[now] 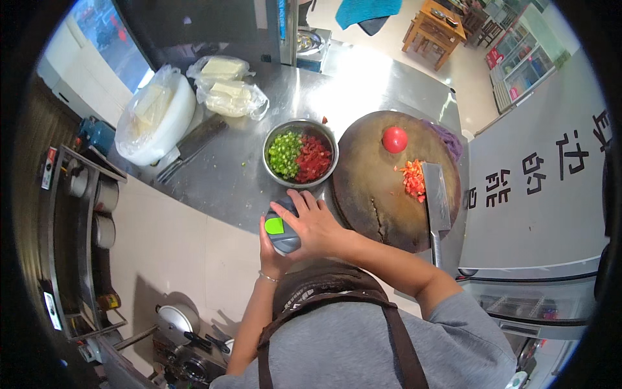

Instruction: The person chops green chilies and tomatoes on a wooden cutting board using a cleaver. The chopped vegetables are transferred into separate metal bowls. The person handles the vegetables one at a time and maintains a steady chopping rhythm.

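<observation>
A grey lidded container [284, 233] with a lime-green tab is held between both hands near the steel counter's front edge. My left hand [273, 255] grips its left and lower side. Over its lid and right side lies my right hand [313, 221], fingers spread. Just beyond them stands a metal bowl [333, 171] with chopped green pepper [284, 155] and chopped red pieces [313, 158] side by side. To the right, a round wooden chopping block [359, 160] bears a whole tomato [394, 140], chopped red pieces [414, 181] and a cleaver [438, 197].
Bagged pale blocks [233, 97] and a white tub [170, 126] lined with plastic stand at the back left, near a dark-handled utensil [194, 143]. A purple cloth [449, 141] touches the block's far right edge. A grey panel [525, 209] rises on the right.
</observation>
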